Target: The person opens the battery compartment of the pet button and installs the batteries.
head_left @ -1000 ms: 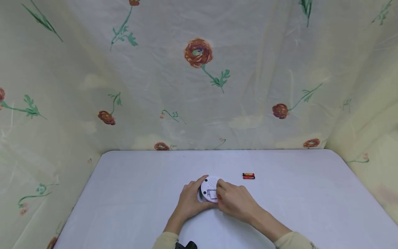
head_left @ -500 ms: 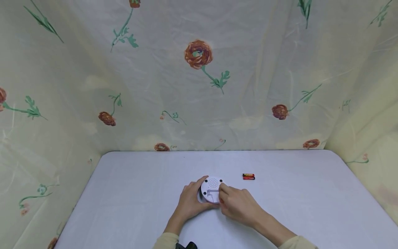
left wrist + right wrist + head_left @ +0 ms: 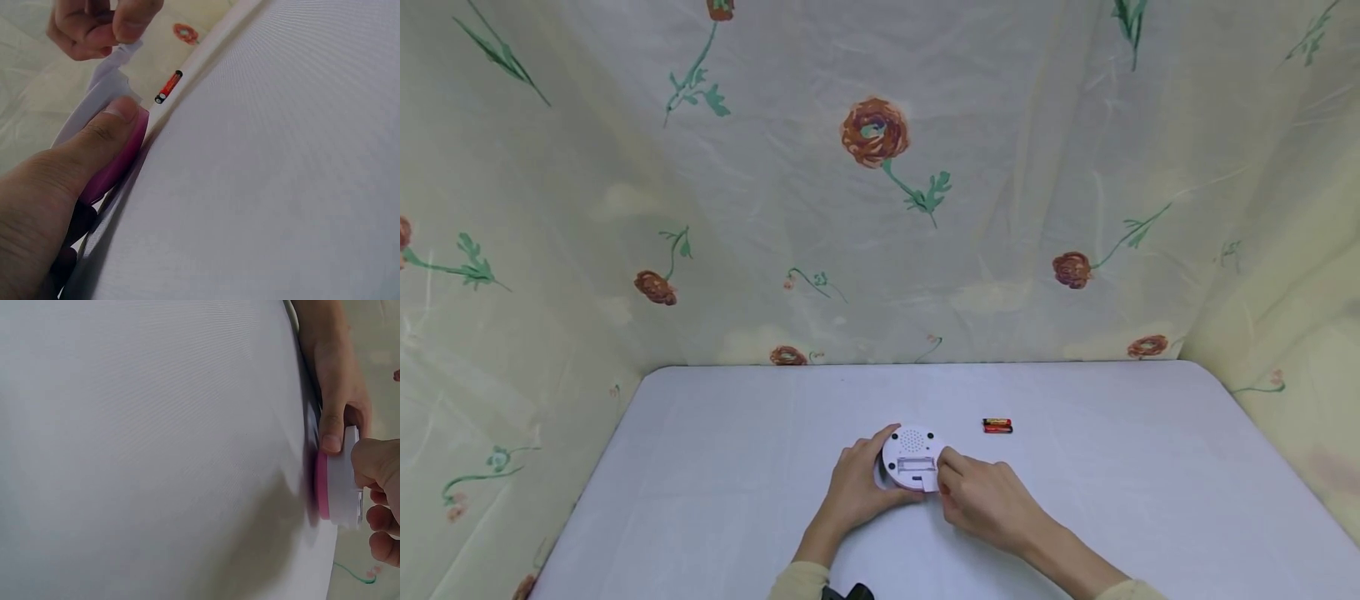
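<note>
A round white device [image 3: 911,442] lies underside up, with speaker holes, dark feet and an uncovered battery slot [image 3: 916,464]. Its other side is pink, as the right wrist view shows on the device's edge [image 3: 322,484]. My left hand [image 3: 859,483] grips it from the left, thumb along the near rim. At its right edge my right hand [image 3: 988,500] pinches a small white battery cover [image 3: 126,55], lifted at a tilt from the slot. The fingertips hide part of that cover. Two red-and-black batteries [image 3: 997,426] lie side by side beyond the right hand.
A white cloth-covered table [image 3: 737,450] extends around the hands. Pale curtains [image 3: 985,208] with flower prints rise behind its far edge and along both sides. A black object [image 3: 853,592] shows by the left sleeve.
My right hand has drawn back to the right and slightly nearer, taking the battery cover away from the slot, which now shows fully. The left hand keeps its hold; the batteries lie still.
</note>
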`<action>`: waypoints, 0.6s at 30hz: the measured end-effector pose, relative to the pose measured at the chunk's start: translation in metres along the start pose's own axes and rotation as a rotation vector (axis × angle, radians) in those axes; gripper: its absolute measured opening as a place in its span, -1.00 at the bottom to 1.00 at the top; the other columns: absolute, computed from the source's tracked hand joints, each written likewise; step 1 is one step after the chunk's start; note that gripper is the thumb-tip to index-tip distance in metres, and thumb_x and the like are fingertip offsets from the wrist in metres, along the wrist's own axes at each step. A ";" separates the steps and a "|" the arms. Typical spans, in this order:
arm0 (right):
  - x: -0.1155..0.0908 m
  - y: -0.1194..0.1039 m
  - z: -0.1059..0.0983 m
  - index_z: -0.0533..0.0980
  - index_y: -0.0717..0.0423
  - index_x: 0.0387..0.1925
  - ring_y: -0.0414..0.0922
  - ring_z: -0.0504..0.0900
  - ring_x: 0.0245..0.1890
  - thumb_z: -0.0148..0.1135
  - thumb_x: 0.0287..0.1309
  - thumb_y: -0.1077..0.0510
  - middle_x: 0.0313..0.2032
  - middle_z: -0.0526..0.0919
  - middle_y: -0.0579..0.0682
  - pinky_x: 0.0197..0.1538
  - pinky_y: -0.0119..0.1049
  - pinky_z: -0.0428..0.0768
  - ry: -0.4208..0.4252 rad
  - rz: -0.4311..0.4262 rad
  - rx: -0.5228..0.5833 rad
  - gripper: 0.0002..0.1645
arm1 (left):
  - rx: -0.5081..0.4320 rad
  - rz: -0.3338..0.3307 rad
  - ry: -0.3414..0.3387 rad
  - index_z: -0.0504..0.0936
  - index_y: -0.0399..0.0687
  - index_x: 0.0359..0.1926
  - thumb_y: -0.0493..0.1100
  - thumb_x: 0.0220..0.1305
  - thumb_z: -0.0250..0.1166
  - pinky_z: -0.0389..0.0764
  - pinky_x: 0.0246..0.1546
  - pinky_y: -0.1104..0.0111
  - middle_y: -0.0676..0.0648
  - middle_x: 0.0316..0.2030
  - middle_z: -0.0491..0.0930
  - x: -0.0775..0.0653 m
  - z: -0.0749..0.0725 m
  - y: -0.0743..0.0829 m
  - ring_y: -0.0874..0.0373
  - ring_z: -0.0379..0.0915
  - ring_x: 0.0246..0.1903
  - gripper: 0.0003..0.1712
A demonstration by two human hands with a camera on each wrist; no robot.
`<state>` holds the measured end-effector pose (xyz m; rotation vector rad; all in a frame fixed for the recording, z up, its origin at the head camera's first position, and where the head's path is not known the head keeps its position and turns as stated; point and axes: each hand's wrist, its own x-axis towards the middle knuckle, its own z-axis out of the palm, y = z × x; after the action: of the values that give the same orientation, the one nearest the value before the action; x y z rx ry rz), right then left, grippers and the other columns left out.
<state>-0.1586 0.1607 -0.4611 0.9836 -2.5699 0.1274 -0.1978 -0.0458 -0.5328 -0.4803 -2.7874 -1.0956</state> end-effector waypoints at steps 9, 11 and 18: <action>-0.010 0.005 -0.004 0.45 -0.08 -0.55 -0.40 0.27 -0.57 0.35 -0.18 0.16 -0.37 0.44 -0.24 -0.63 -0.54 0.23 -0.072 0.062 0.028 -0.80 | 0.003 0.019 0.022 0.28 0.30 0.34 0.37 -0.37 0.50 0.40 -0.09 0.23 0.06 0.07 0.56 -0.001 -0.002 0.000 0.14 0.45 -0.05 0.14; -0.011 0.005 -0.004 0.44 -0.09 -0.55 -0.40 0.27 -0.57 0.35 -0.18 0.16 -0.37 0.44 -0.25 -0.62 -0.54 0.22 -0.073 0.063 0.026 -0.80 | 0.007 0.019 0.025 0.28 0.30 0.34 0.38 -0.37 0.50 0.39 -0.10 0.25 0.07 0.06 0.57 -0.001 -0.001 -0.001 0.14 0.45 -0.06 0.15; -0.018 0.006 -0.003 0.44 -0.09 -0.57 -0.42 0.25 -0.60 0.38 -0.25 0.19 -0.40 0.44 -0.26 -0.65 -0.55 0.20 -0.010 0.059 0.019 -0.76 | -0.002 0.017 0.019 0.27 0.34 0.35 0.40 -0.37 0.49 0.39 -0.11 0.26 0.06 0.06 0.57 -0.001 0.001 -0.001 0.14 0.44 -0.07 0.15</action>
<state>-0.1493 0.1775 -0.4648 0.9181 -2.6119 0.1637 -0.1973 -0.0459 -0.5349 -0.4910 -2.7606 -1.0941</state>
